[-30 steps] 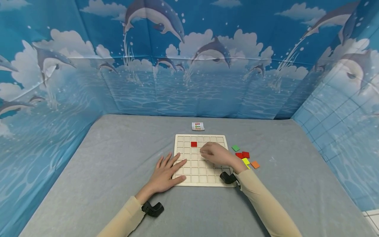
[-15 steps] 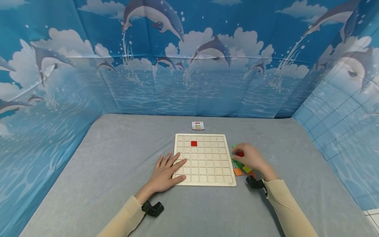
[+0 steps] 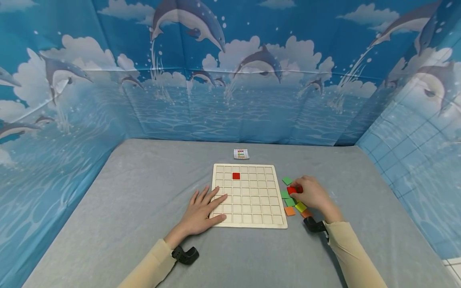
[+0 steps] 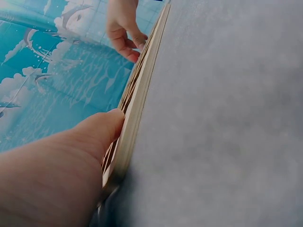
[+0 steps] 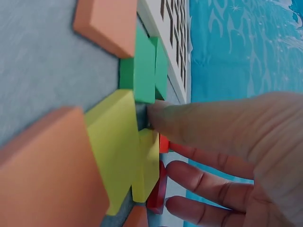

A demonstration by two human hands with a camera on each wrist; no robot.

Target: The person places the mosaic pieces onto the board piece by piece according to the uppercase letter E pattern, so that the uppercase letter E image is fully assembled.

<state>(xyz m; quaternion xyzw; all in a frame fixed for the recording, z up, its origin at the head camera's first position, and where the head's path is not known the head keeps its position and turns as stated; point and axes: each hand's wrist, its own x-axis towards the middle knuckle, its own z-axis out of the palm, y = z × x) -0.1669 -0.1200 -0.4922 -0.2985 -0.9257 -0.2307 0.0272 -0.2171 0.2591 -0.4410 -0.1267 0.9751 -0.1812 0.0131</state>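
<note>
Head view: bright red square tile lies right of the board, between thumb and index finger of the right hand. Thumb on the near side, index finger on the far side; fingers bent, tips close about the tile. Cannot tell whether they actually pinch it. Right wrist view: tile mostly hidden behind the thumb, a sliver showing beside the index fingertip; the other fingers are slightly apart, near a darker red tile.

Around the hand, loose flat tiles: green square tile beyond the fingertips, two more green tiles next to the board edge, yellow square tile just nearer the person, an orange tile beside the board's right edge, second orange tile by the wrist.

Pale wooden grid board left of the pile; one red square sits in its second row from the far edge, third cell from left. Left hand rests on the board's left side, fingers straight and spread, holding nothing.

Small white card with coloured squares beyond the board. Grey cloth below, blue dolphin-print curtain behind.
</note>
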